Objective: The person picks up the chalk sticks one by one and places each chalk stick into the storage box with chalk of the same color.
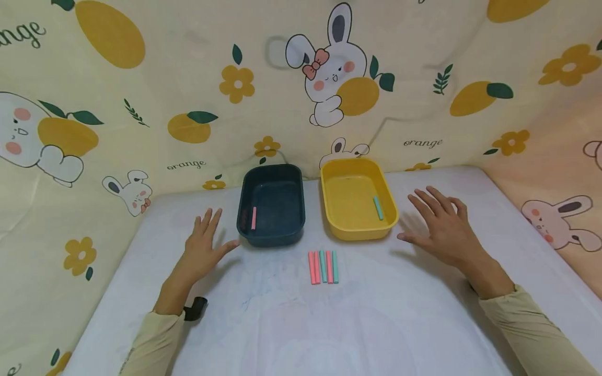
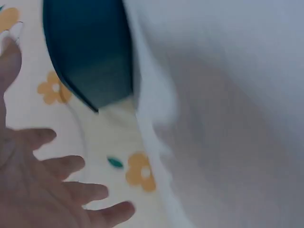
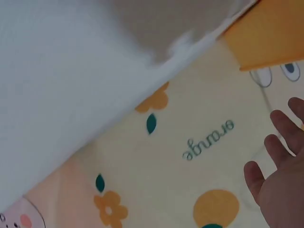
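My left hand (image 1: 202, 253) hovers beside the left wall of a dark blue tray (image 1: 275, 240), fingers spread and holding nothing. One pink chalk stick (image 1: 254, 218) lies in that tray. On the other side, my right hand (image 1: 442, 230) is held to the right of a yellow tray (image 1: 362, 234), its fingers apart and nothing in them. Inside the yellow tray is one green chalk stick (image 1: 378, 208). Several pink and green chalk sticks (image 1: 316, 267) lie side by side in a row on the table in front of the trays. Both wrist views show spread fingers near a tray wall.
A white cloth covers the table (image 1: 301, 329). Behind it hangs a cream curtain (image 1: 263, 31) printed with rabbits and oranges, close to the back of both trays. A black strap piece (image 1: 195, 309) shows at the left wrist.
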`<state>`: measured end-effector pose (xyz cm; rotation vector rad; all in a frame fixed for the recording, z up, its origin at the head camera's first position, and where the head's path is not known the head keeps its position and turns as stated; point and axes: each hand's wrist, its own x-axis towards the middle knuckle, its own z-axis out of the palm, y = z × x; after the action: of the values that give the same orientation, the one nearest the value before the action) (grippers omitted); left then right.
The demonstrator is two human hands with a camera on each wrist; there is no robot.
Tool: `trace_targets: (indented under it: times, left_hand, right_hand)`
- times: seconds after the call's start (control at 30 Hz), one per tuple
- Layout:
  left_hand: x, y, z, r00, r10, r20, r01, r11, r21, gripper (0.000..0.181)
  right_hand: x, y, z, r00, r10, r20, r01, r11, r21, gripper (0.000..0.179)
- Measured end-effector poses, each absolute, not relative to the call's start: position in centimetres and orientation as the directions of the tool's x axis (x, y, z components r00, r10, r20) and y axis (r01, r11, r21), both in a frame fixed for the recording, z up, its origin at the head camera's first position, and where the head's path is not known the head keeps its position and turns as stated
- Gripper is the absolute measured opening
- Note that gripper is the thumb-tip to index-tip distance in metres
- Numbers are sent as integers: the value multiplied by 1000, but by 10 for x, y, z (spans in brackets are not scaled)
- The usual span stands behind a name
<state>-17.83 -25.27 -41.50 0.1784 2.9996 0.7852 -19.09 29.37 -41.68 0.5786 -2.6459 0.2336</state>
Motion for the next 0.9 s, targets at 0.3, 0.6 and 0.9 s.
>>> trace_targets:
  times: [0.3, 0.6, 0.9]
  left_hand:
    - [-181, -224, -399, -979, 74, -191, -160, 312, 937, 62]
    - [-193, -209, -400, -961, 27, -275, -274, 52, 960, 54]
    - [-197, -207, -413, -956, 6, -293, -293, 32, 956, 56]
  right_hand:
    - [-179, 269, -418, -772, -423, 475, -521, 849, -90, 91]
    - [-177, 240, -418, -720, -497, 483, -606, 790, -90, 89]
    - [-175, 215, -421, -684, -561, 467, -669, 738, -92, 87]
